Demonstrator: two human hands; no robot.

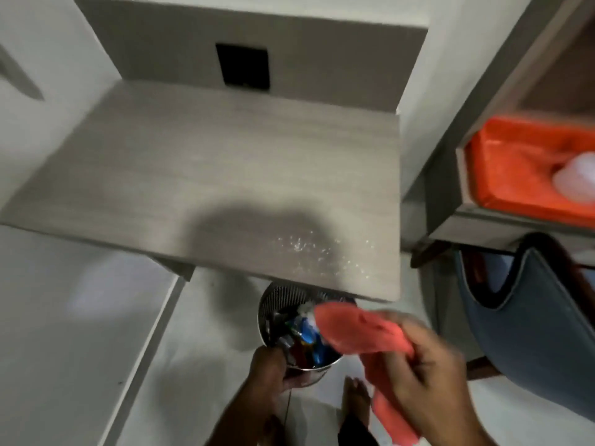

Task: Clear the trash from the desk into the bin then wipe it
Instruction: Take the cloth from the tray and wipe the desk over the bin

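We hold the mesh metal bin (289, 320) just under the front edge of the surface (206, 162), our left hand (273, 368) clamped on its near rim, while our right hand (428, 375) grips a pink cloth (357, 329) above the bin's mouth. Coloured wrappers (306, 339) already lie inside. What seems left is a scatter of white crumbs (309, 249) near the front right corner. To do this well, we should keep the rim tight against the edge directly below the crumbs and sweep them toward us in one flat stroke, so none falls to the floor (64, 317). Otherwise the wood-grain top looks bare. To the right, a shelf holds an orange box (515, 169), with a dark blue bag (531, 333) beneath.
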